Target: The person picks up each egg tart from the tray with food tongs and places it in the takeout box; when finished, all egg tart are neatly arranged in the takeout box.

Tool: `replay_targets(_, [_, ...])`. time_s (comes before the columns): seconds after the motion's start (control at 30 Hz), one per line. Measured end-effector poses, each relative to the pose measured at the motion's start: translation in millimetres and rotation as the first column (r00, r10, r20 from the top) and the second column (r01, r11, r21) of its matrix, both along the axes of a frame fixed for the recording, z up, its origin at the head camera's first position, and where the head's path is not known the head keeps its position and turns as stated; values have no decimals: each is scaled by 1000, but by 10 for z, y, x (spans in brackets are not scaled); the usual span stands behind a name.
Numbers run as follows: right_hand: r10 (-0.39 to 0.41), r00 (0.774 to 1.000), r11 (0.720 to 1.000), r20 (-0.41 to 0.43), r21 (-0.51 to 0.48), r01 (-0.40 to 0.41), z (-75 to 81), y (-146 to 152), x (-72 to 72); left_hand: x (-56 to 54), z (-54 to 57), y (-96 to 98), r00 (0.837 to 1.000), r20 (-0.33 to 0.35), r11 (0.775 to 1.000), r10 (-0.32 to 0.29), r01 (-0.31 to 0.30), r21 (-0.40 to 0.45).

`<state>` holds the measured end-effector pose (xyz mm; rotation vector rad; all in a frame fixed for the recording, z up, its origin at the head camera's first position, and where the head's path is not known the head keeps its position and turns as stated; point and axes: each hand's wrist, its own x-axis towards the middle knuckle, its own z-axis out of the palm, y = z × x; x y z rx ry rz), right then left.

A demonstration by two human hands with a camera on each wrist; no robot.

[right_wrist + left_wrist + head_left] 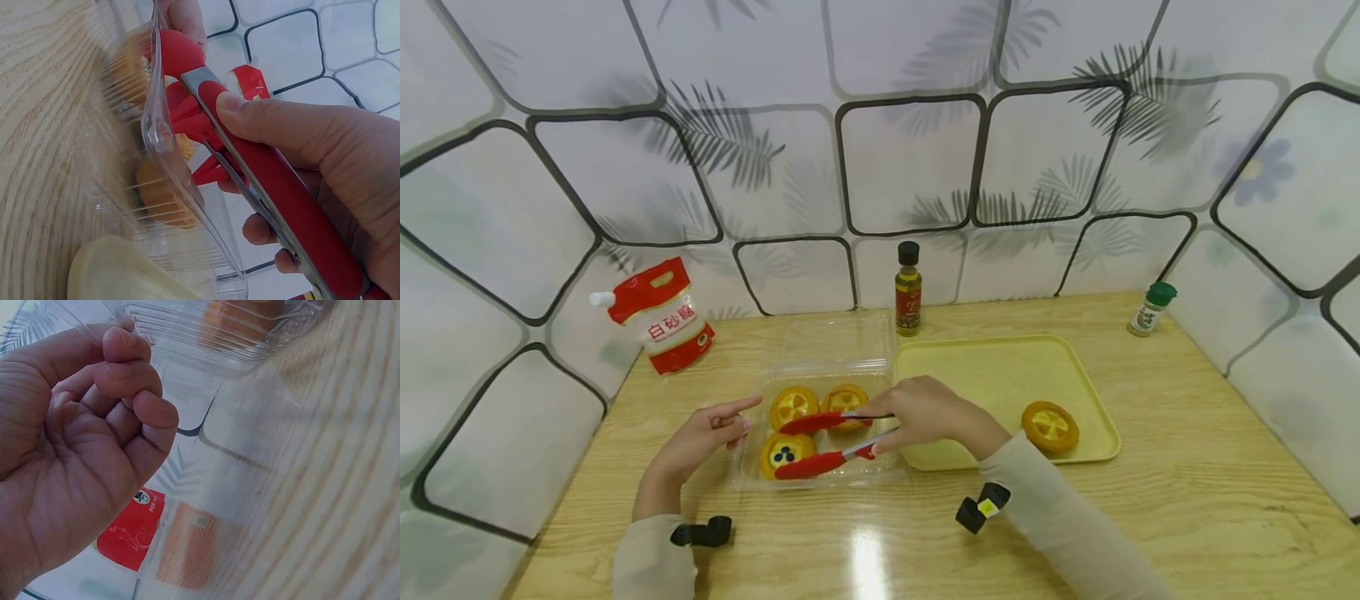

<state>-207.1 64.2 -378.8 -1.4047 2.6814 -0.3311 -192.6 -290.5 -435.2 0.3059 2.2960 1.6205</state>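
Note:
My right hand grips red-and-metal tongs, thumb on the upper handle. Their spread red tips reach into a clear plastic container, on either side of an egg tart topped with blueberries. Behind it sit two more tarts, a yellow-topped one and another partly covered by the tongs. Beside the container's left edge is my left hand, its index finger stretched toward the tarts. In the left wrist view its thumb meets the clear rim and the other fingers are loosely bent.
A pale yellow tray adjoins the container on the right, with one tart on it. Along the back stand a red-and-white sugar pouch, a dark-capped oil bottle and a green-capped shaker. The container's lid lies folded back.

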Motion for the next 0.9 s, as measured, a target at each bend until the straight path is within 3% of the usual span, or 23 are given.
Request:
replay_targets(0.3, [-27, 999, 999, 18, -23, 28, 32, 79, 8, -2, -7, 2, 1000, -2, 1000, -3, 3, 3])
replay_targets(0.57, [-47, 999, 994, 18, -95, 49, 19, 358, -7, -3, -10, 3, 1000, 0, 1000, 1, -1, -9])
replay_targets(0.8, [-127, 992, 975, -14, -185, 122, 52, 764, 74, 3, -4, 3, 1000, 0, 1000, 7, -7, -17])
replay_targets(0.9, [-199, 980, 963, -6, -188, 194, 70, 973, 132, 0, -9, 2, 1000, -3, 1000, 7, -7, -14])
